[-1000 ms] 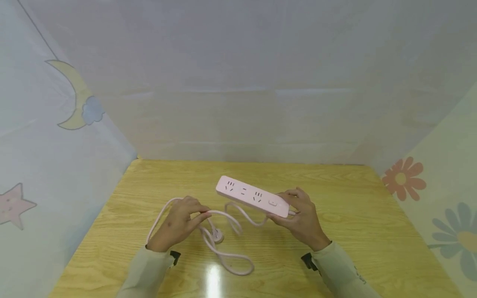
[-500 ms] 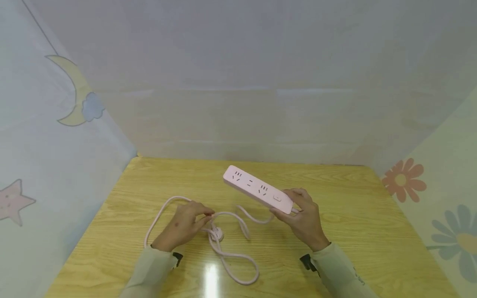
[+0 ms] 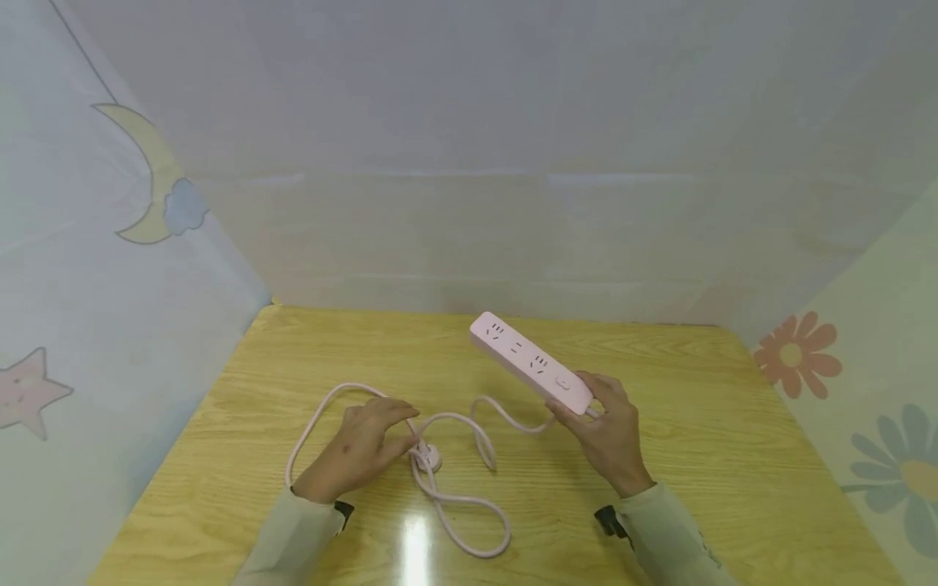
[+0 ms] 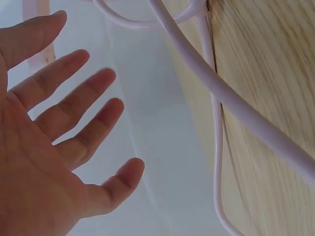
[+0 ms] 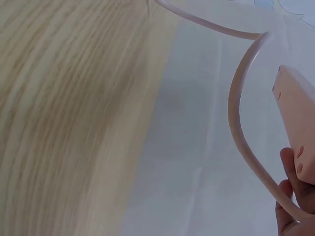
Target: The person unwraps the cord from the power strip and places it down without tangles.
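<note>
My right hand (image 3: 610,431) grips a pink power strip (image 3: 531,360) by its switch end, thumb on the near side and fingers on the far side. The strip is tilted, its far end pointing up and left, sockets facing up. From the held end runs a pink cord (image 3: 506,417), which loops over the table to the left. A round plug (image 3: 428,458) lies among the loops. Beside the plug is my left hand (image 3: 359,448), fingers spread above the cord. The left wrist view shows its palm (image 4: 39,162) with nothing in it and the cord (image 4: 216,88) apart from the fingers.
The wooden table (image 3: 659,391) is bounded by a pale sheet (image 3: 469,228) at the back and printed sheets at both sides. A long cord loop (image 3: 476,553) reaches toward the front edge. Dark wrist straps (image 3: 608,521) show at the sleeves.
My right hand has moved the power strip right, swinging its far end up and away. My left hand has let go of the cord and its fingers have spread.
</note>
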`<action>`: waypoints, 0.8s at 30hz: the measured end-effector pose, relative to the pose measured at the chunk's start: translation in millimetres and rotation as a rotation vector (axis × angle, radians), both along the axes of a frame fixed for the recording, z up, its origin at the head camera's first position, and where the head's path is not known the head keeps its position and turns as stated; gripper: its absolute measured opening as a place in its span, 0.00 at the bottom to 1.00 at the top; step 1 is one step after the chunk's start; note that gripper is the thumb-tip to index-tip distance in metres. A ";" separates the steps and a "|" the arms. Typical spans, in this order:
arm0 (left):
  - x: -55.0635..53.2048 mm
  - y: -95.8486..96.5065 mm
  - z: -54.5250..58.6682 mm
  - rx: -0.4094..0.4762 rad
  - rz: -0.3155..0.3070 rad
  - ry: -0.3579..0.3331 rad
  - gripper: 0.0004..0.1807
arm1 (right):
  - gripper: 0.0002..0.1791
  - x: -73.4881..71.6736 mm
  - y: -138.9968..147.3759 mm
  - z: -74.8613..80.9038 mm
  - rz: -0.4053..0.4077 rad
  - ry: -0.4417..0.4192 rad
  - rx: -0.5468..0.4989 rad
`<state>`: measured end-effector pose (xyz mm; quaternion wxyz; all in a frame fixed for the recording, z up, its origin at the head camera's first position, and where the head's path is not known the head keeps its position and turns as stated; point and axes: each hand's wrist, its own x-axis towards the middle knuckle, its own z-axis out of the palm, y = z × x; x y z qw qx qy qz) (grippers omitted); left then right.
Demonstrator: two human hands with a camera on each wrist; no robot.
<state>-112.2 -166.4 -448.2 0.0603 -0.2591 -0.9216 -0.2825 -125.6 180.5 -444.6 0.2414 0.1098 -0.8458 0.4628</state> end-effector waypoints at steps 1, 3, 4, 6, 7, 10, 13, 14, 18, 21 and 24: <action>1.2 -0.5 -0.2 -0.002 -0.001 0.000 0.22 | 0.29 0.1 0.5 -0.8 -0.013 -0.017 -0.005; 3.0 -1.1 -1.1 -0.005 -0.003 0.004 0.25 | 0.29 0.8 1.4 -2.2 -0.032 -0.047 -0.011; 3.7 -1.4 -1.6 -0.004 -0.001 0.004 0.25 | 0.30 1.4 1.9 -3.0 -0.039 -0.062 -0.012; 5.2 -1.8 -2.5 0.002 0.001 0.007 0.26 | 0.30 2.6 2.6 -4.2 -0.053 -0.098 -0.013; 5.8 -2.0 -2.8 0.006 0.002 0.009 0.26 | 0.30 3.4 3.0 -4.6 -0.060 -0.118 -0.014; 7.2 -1.7 -3.9 0.009 0.000 0.025 0.27 | 0.31 5.3 4.3 -5.7 -0.077 -0.186 -0.010; 8.0 -1.3 -4.8 0.015 -0.006 0.044 0.27 | 0.32 6.3 5.8 -7.0 -0.090 -0.243 0.000; 8.4 -1.2 -5.1 0.018 -0.008 0.049 0.27 | 0.32 6.5 6.5 -7.6 -0.092 -0.262 0.004; 9.9 -1.3 -6.0 0.031 -0.008 0.047 0.27 | 0.32 6.7 9.3 -9.5 -0.094 -0.325 0.018; 11.2 -1.9 -7.1 0.039 -0.002 0.035 0.27 | 0.31 5.9 10.9 -11.5 -0.092 -0.359 0.031; 12.9 -3.1 -8.7 0.044 0.009 0.026 0.26 | 0.30 5.0 12.6 -14.2 -0.085 -0.363 0.055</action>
